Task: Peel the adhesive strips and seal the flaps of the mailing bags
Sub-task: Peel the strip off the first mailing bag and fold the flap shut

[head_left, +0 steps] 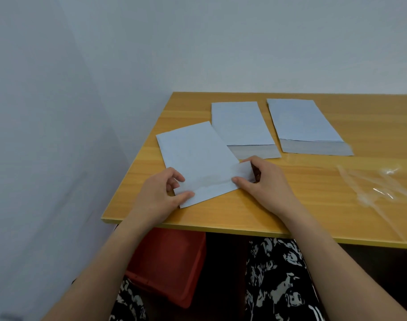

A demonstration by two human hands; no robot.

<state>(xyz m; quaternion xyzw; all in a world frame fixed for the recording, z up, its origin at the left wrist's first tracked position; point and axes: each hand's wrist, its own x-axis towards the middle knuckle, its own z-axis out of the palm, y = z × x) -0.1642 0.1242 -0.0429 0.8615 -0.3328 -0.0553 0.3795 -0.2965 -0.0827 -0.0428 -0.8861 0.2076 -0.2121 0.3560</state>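
Note:
Three pale blue mailing bags lie on the wooden table (pixel 290 205). The nearest bag (pixel 197 156) sits tilted at the table's front left, its flap folded over its near end. My left hand (pixel 160 195) pinches the bag's near left corner. My right hand (pixel 265 184) grips the flap at its right end, thumb on top. Behind it lie a middle bag (pixel 240 123) and a right bag (pixel 302 123), each with a grey flap open toward me.
Clear peeled strips (pixel 373 188) lie crumpled on the table at the right. A red bin (pixel 172 262) stands under the table by my patterned-clothed legs. Grey walls close the left and back sides.

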